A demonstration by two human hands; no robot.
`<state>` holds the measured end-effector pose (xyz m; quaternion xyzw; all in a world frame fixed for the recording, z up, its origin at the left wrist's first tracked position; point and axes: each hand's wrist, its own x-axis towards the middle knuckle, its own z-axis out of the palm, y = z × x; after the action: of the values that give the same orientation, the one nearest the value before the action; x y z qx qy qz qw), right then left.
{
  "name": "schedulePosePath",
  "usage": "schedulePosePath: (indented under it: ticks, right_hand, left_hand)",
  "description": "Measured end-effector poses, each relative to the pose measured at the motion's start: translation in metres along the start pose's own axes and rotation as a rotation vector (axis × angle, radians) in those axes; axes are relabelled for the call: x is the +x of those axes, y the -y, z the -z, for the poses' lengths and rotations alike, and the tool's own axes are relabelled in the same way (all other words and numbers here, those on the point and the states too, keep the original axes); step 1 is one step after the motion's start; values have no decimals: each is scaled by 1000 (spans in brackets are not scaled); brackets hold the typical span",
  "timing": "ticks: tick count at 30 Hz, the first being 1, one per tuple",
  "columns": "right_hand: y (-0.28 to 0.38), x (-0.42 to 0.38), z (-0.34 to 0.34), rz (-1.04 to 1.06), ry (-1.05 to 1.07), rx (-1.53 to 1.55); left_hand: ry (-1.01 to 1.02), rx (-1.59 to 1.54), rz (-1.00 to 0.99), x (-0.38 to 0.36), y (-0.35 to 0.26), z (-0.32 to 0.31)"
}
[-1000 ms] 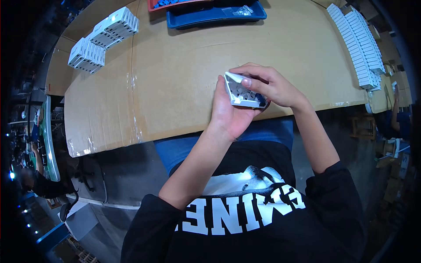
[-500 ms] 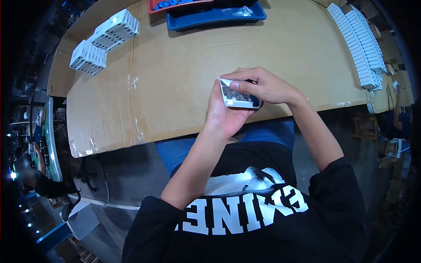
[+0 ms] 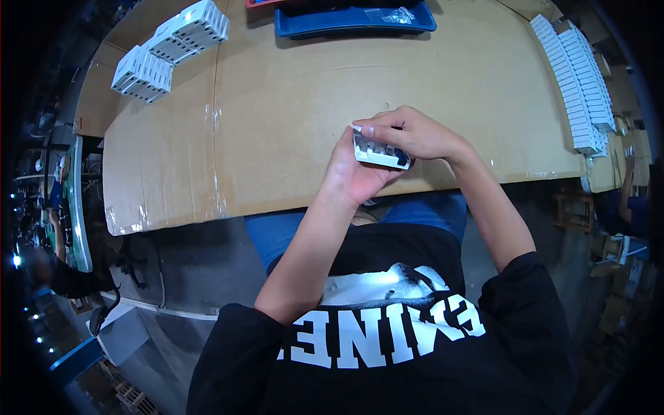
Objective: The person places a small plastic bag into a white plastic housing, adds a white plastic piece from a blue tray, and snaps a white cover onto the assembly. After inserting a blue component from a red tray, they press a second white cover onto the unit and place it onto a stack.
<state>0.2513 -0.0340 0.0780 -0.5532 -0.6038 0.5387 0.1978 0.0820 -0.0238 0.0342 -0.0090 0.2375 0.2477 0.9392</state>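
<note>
A small white plastic housing [image 3: 379, 160], with grey and dark parts showing inside it, is held above the near edge of the cardboard-covered table. My left hand [image 3: 354, 171] cradles it from below and along its left side, closed around it. Over its top and right side lies my right hand [image 3: 418, 135], with the thumb on the upper left corner and the fingers bent around the far side. My right fingertips are partly hidden behind the housing. The small inner parts are too fine to name.
Stacked white housings [image 3: 169, 48] stand at the table's back left. Long rows of similar white pieces [image 3: 570, 83] line the right side. At the back is a blue tray [image 3: 346, 26] holding a clear bag, beside a red tray [image 3: 261, 3]. Other people work at both far sides.
My right thumb has shifted slightly toward the housing's upper left corner, and the housing is tilted a little differently. The camera view has moved slightly. Both hands still hold the housing.
</note>
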Motion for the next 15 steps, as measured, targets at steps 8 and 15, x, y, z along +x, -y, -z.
schedulePosePath:
  ticks: [8,15]
  right_hand:
    - [-4,-1,-1,59,-18,-6]
    - [-1,-4,-4,70,-17,-16]
  left_hand:
    - [-42,13,-15,-7,3,-10]
    - [-53,10,3,-5,2,-12]
